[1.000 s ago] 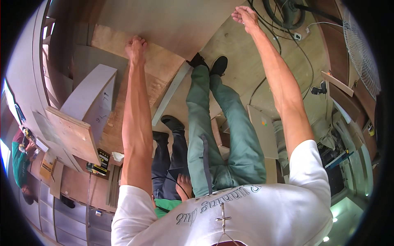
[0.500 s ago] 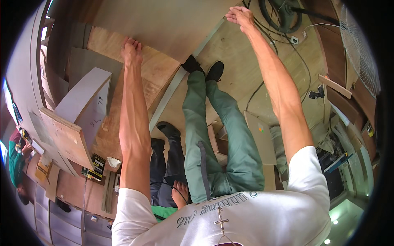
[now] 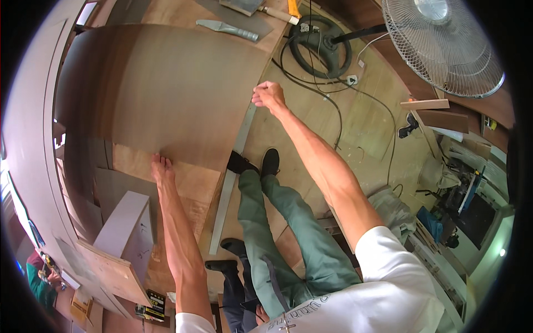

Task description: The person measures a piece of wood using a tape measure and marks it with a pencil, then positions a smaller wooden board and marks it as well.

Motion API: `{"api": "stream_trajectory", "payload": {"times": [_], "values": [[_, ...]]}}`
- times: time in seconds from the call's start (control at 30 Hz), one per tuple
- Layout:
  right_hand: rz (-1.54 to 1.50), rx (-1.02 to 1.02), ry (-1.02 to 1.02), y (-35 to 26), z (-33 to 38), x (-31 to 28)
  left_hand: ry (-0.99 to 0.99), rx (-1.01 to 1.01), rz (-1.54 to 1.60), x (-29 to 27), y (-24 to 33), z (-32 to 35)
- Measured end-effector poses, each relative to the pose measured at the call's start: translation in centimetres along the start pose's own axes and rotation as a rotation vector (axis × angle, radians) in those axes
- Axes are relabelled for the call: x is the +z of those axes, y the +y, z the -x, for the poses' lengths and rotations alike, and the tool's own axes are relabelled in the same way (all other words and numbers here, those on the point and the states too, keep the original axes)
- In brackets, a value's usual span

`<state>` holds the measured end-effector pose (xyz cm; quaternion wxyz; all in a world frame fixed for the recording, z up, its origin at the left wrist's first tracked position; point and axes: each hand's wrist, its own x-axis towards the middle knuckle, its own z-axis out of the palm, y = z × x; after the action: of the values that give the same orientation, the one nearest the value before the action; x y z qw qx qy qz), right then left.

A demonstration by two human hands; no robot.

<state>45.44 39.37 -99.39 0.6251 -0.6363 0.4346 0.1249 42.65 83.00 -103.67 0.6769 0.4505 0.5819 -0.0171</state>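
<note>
A large, thin brown panel lies across the plywood-topped bench, slightly blurred. My left hand is closed on its near edge, with the fingers curled at the rim. At the panel's right edge, my right hand is also closed, its fingertips pinching the border. Both arms are stretched out forward. Past the panel's far edge lie a grey-handled knife-like tool and a flat scraper with a wooden handle.
A white curved box piece stands at the bench's near left. To the right are a caged fan, its round base and black cables on the floor. Another person's dark-trousered legs are close by my left side.
The view has tilted farther forward, bringing the panel's far edge and the tools into sight. Both hands keep their hold on the panel and appear lower and farther left.
</note>
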Motion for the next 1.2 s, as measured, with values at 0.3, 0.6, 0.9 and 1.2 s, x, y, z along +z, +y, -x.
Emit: {"api": "stream_trajectory", "payload": {"times": [0.3, 0.6, 0.9, 1.2], "values": [[-0.063, 0.034, -0.082, 0.4, -0.1, -0.2, 0.041, 0.006, -0.012, -1.1, -0.6, -4.3], [0.014, 0.077, -0.158, 0.5, -0.1, -0.7, 0.009, 0.105, -0.099, -0.7, 0.1, 0.0], [-0.040, 0.066, -0.248, 1.0, -0.5, -1.2, -0.067, 0.125, -0.097, -1.5, -0.2, -0.2], [-0.089, 0.090, -0.283, 1.1, -0.6, -1.7, 0.009, 0.118, -0.113, 0.0, 0.4, 1.9]]}}
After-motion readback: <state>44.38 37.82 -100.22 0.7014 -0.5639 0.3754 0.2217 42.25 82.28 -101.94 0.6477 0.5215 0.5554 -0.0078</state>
